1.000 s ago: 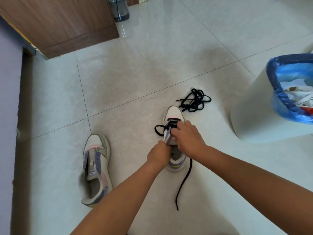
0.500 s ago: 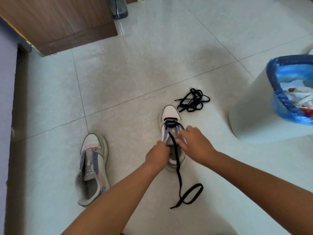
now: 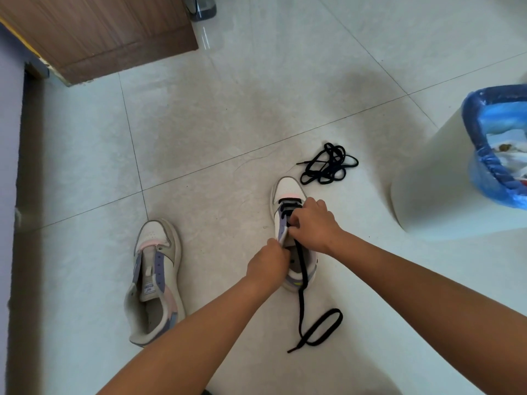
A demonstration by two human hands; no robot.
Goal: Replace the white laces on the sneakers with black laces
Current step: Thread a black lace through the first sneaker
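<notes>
Two white sneakers with purple and pink trim stand on the tiled floor. The right sneaker (image 3: 288,189) has a black lace (image 3: 301,303) threaded through its front eyelets. The lace's free end trails back over the heel and loops on the floor. My left hand (image 3: 268,263) grips the shoe's purple eyelet flap. My right hand (image 3: 313,223) pinches the black lace at an eyelet over the tongue. The left sneaker (image 3: 155,280) lies unlaced to the left. A second black lace (image 3: 328,163) lies bundled beyond the right shoe's toe.
A white bin (image 3: 433,178) with a blue liner (image 3: 484,166) stands at the right, white scraps inside. A wooden door (image 3: 99,32) is at the top left, a wall (image 3: 10,166) along the left edge, and a dark container (image 3: 202,7) at the top.
My right hand pulled the lace toward the heel, then moved back up to the eyelets. The lace's free end swung from a straight line into a loop on the floor. My left hand kept hold.
</notes>
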